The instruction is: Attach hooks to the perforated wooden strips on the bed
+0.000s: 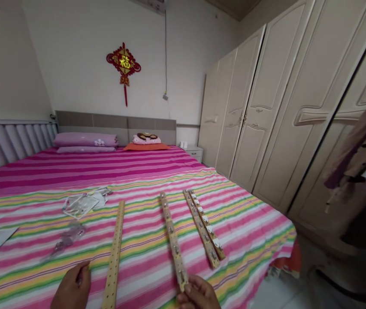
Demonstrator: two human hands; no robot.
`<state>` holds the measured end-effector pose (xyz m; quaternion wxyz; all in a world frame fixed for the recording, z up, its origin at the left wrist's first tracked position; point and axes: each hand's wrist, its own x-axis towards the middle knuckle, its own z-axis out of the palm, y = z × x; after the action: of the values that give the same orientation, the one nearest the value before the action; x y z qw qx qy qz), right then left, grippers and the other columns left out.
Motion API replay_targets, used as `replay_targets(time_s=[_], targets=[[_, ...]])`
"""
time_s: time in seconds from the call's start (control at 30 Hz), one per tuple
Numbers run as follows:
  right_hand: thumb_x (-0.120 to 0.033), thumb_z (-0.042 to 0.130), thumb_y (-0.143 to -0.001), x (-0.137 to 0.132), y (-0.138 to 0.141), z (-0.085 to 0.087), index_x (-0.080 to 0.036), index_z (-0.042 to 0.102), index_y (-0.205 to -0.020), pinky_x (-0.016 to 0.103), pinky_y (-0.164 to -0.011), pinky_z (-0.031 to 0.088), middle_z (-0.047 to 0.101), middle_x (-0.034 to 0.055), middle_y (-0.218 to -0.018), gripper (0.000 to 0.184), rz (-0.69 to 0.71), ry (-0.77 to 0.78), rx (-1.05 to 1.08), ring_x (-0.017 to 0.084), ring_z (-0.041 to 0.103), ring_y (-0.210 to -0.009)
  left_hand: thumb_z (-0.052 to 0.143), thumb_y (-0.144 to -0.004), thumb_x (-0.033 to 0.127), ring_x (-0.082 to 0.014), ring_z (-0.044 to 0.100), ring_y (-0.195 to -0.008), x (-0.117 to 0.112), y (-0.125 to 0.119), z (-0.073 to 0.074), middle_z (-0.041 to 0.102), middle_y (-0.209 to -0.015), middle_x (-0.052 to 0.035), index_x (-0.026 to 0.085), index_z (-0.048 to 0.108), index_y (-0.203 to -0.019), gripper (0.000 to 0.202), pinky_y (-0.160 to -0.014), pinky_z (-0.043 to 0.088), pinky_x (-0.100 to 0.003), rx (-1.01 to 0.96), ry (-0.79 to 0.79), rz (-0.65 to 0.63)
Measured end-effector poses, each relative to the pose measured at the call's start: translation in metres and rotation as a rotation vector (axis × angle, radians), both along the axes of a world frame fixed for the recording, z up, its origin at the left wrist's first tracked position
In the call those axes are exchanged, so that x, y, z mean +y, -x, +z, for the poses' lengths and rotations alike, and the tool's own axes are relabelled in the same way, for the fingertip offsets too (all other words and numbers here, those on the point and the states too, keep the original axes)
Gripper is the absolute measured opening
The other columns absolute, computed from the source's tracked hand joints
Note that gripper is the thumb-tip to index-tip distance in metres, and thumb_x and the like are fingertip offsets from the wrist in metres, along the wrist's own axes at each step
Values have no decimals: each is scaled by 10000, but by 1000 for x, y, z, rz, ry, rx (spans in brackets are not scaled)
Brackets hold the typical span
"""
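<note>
On the pink-and-rainbow striped bedspread [137, 171]:
- Plain perforated wooden strip [115, 249], no hooks, left; left hand [71, 287] beside it, pinching something small, unidentifiable.
- Partly hooked wooden strip [173, 236], centre; right hand [198, 296] grasps its near end.
- Two fully hooked strips [204, 227], right, judged finished.

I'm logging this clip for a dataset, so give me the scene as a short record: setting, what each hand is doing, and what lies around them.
setting: bedroom, bed with striped cover, wardrobe on the right
left hand: near edge of the bed, beside a bare wooden strip; grip unclear
right hand: holds the near end of a wooden strip with hooks
nearby: two more hooked strips side by side; plastic bags
</note>
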<state>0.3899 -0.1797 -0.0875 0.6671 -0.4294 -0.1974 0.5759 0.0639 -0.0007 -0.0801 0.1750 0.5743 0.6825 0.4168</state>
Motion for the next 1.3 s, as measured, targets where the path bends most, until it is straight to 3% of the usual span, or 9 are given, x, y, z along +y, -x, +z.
replay_targets(time_s=[0.17, 0.3, 0.47, 0.63, 0.83, 1.0, 1.13, 1.3], targets=[[-338, 887, -486, 9, -25, 28, -129, 707, -804, 207, -519, 519, 709, 53, -681, 422, -130, 22, 1, 167, 692, -603, 494, -684, 412, -235, 631, -765, 2, 2, 0, 681, -891, -61, 237, 656, -814, 272, -642, 491, -311, -22, 19, 15], [-344, 889, -478, 15, -32, 33, -120, 698, -779, 208, -552, 541, 706, 55, -643, 421, -173, 26, 14, 163, 694, -606, 483, -707, 420, -235, 629, -768, -1, -1, -3, 670, -889, -66, 229, 650, -841, 287, -620, 482, -308, 12, 2, 24], [-324, 902, -444, 18, -36, 31, -108, 692, -760, 228, -606, 567, 706, 48, -633, 437, -216, 34, 44, 159, 692, -594, 450, -750, 416, -213, 619, -759, -7, -8, -3, 664, -891, -58, 230, 630, -854, 280, -613, 471, -286, 46, -102, 39], [-284, 911, -417, 18, -36, 27, -91, 693, -734, 242, -648, 589, 707, 30, -635, 430, -264, 44, 87, 150, 689, -585, 449, -753, 416, -204, 623, -756, -5, -6, -3, 666, -889, -61, 215, 634, -887, 305, -609, 470, -274, 65, -49, 35], [-259, 908, -404, 12, -38, 13, -103, 705, -666, 222, -734, 601, 738, 50, -710, 366, -351, 52, 175, 182, 716, -715, 431, -760, 404, -190, 615, -759, -5, -5, -6, 665, -915, -55, 210, 628, -883, 302, -657, 476, -272, 82, -125, 22], [-164, 883, -442, 10, -43, 4, -103, 717, -692, 234, -791, 605, 745, 54, -761, 306, -389, 59, 195, 212, 720, -806, 488, -716, 389, -174, 612, -696, 4, 2, -15, 679, -858, -41, 219, 646, -849, 267, -591, 470, -255, 44, -107, -12], [-130, 869, -461, 10, -40, -2, -108, 713, -677, 213, -796, 603, 751, 59, -768, 267, -418, 62, 193, 216, 719, -841, 495, -712, 391, -180, 615, -703, 7, 4, -19, 681, -844, -45, 216, 649, -839, 265, -589, 471, -262, 49, -115, -16], [-128, 859, -476, 10, -40, -7, -101, 714, -696, 200, -749, 615, 755, 70, -781, 265, -433, 51, 199, 209, 725, -811, 435, -764, 369, -175, 611, -720, -2, -5, -14, 672, -854, -45, 212, 625, -866, 266, -614, 467, -265, 105, -195, 14]])
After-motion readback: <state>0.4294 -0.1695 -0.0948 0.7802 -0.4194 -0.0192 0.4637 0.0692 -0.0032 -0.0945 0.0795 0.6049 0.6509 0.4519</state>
